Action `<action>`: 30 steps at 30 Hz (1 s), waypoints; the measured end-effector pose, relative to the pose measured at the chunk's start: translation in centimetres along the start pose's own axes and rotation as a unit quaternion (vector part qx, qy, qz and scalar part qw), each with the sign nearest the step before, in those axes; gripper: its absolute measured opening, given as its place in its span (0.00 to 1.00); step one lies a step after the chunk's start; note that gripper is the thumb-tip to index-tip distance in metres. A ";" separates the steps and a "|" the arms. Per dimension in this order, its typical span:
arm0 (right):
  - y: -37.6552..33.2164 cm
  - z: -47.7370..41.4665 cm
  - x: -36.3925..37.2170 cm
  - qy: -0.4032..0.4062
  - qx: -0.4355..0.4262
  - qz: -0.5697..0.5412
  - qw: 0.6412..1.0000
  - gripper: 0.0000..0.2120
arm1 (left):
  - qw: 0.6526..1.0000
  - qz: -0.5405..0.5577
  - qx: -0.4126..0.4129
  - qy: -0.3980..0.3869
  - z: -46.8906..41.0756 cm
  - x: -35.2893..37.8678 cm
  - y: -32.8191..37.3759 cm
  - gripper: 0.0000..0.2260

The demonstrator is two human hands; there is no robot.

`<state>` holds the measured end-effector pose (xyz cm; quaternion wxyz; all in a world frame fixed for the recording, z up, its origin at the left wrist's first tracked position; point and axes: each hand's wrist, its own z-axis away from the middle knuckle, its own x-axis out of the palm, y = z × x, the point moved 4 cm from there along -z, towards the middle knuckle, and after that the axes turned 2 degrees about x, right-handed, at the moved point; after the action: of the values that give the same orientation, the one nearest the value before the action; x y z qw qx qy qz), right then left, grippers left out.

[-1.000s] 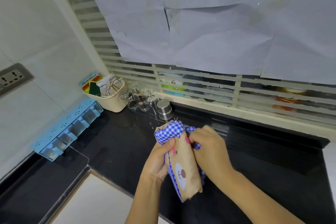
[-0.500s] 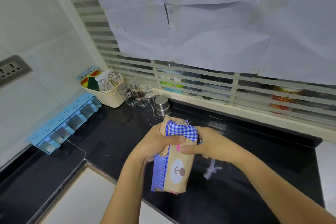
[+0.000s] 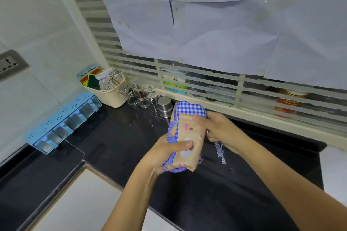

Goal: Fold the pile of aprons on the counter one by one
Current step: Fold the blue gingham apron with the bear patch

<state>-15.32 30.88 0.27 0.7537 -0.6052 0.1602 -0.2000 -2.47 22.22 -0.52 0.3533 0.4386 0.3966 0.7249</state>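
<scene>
A tan apron [image 3: 189, 133] with blue-checked trim and small cartoon prints is folded into a compact upright bundle, held above the black counter [image 3: 116, 140]. My left hand [image 3: 169, 153] grips its lower left side, thumb across the front. My right hand [image 3: 217, 129] clasps its upper right side, thumb on the front near the checked top. A blue-and-white apron tie [image 3: 220, 151] dangles below my right hand. No other aprons are in view.
A steel cup [image 3: 164, 106] and several glass jars [image 3: 137, 93] stand just behind the bundle. A cream basket [image 3: 110, 97] of packets and a blue drawer rack [image 3: 62, 122] sit at the left. A louvered window lies behind. The counter's front edge runs diagonally at lower left.
The bundle has been turned and squeezed tighter, now held a little higher and further right. My left hand slid down to its lower end and my right thumb moved onto the front.
</scene>
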 end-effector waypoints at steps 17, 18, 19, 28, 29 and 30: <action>-0.4 1.1 -6.2 0.021 -0.008 -0.433 0.901 0.09 | 0.996 0.040 0.056 -0.054 0.6 -3.3 0.8 0.22; -0.8 1.3 -6.4 0.004 -0.021 -0.524 0.851 0.07 | 0.997 0.046 0.056 -0.021 0.6 -3.5 0.9 0.25; -1.1 1.4 -6.7 -0.017 -0.038 -0.588 0.808 0.09 | 0.997 0.051 0.058 -0.004 0.6 -3.5 1.0 0.26; -2.4 3.3 -4.1 -0.033 -0.030 -0.229 0.972 0.19 | 0.993 0.103 0.044 0.024 0.0 -3.2 0.7 0.24; -2.5 3.4 -3.8 -0.033 -0.023 -0.213 0.976 0.19 | 0.995 0.093 0.045 0.005 -0.2 -2.9 0.6 0.22; -2.4 3.5 -3.2 -0.048 -0.017 -0.215 0.975 0.21 | 0.995 0.084 0.050 -0.014 -0.2 -2.4 0.7 0.21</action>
<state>-16.64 34.99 3.33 0.6892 -0.6473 -0.0071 -0.3255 -1.92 19.74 -0.83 0.2747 0.4978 0.3888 0.7250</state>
